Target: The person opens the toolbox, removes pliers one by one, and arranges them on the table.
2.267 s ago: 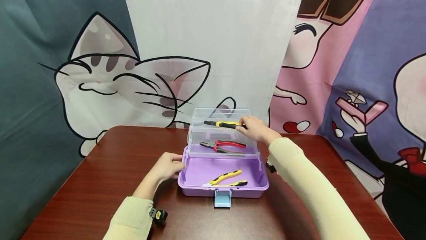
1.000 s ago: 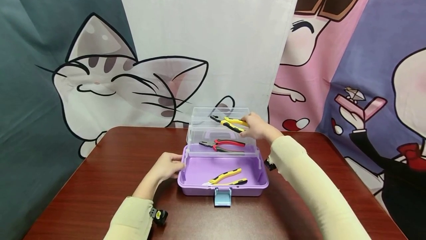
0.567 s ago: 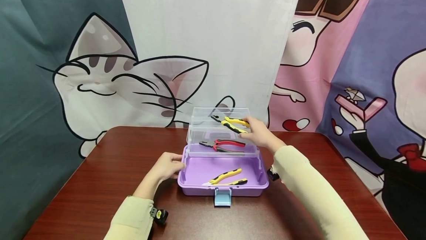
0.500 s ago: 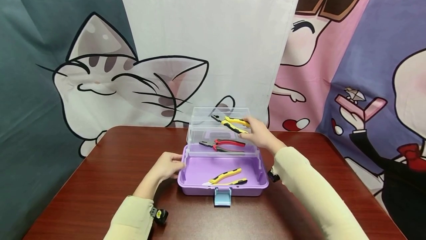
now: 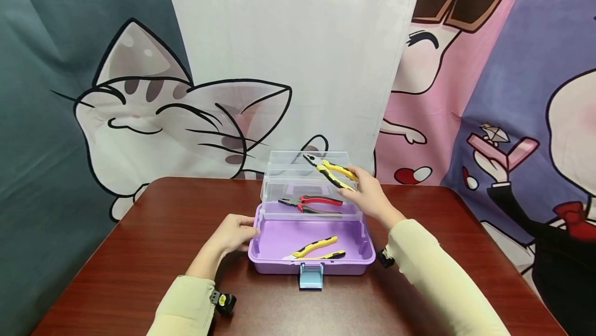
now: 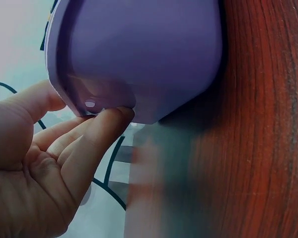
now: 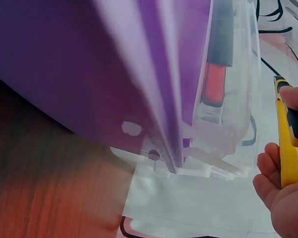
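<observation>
Head view, nearest first: a blue latch (image 5: 311, 277) hangs at the front of the purple toolbox (image 5: 277, 267), which stands open on the table (image 5: 158, 243). A yellow-and-black tool (image 5: 314, 247) lies in its lower compartment, partly hidden by the front rim. The left hand (image 5: 230, 235) pinches the box's left end, apparently to steady it. Beyond, red-handled pliers (image 5: 322, 200) lie in a clear tray (image 5: 284, 216). Higher up, the right hand (image 5: 370, 195) grips the spread handles of yellow pliers (image 5: 337, 168), their nose tilted up and leftward before the clear upper tiers; in the right wrist view they look free of the tray. The step in hand seems to be carrying these pliers above the box; lifting or lowering, I cannot tell. The next move calls for a firm hold, guiding both handles past the tray edges while the box stays steady. The printed backdrop (image 5: 307, 56) is farthest.
</observation>
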A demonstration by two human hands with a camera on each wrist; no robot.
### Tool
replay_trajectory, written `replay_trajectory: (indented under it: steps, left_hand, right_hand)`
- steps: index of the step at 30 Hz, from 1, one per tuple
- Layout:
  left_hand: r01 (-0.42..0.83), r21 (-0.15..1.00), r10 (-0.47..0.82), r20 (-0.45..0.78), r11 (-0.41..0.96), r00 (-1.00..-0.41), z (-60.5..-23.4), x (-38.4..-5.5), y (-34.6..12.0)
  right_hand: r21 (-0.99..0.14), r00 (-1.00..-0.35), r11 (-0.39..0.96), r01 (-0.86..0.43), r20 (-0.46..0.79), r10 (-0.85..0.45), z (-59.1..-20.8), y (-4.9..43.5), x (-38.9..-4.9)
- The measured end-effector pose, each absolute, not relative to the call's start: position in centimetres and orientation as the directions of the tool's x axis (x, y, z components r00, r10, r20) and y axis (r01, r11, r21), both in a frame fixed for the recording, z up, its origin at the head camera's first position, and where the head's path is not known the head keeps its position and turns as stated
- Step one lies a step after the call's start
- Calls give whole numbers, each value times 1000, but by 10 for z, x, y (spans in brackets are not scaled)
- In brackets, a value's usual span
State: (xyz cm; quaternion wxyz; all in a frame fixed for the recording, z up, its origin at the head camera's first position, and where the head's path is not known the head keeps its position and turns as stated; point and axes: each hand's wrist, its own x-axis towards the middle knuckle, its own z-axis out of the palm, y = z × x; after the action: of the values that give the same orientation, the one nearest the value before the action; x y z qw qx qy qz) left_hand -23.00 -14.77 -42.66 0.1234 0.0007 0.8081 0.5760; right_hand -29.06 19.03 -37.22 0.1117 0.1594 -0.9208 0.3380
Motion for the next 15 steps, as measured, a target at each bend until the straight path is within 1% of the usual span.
replay_trajectory:
  steps: [6,15]
  left_hand:
    - [-141,932,140,-197,334,-970,-428,-230,-148]
    - [-150,929,129,-204,337,-970,-426,-229,-147]
  right_hand:
    - [-599,-925,717,-356,337,-178,-373,193,-281]
    - [-619,-933,716,-323,335,-130,-380,202,-271]
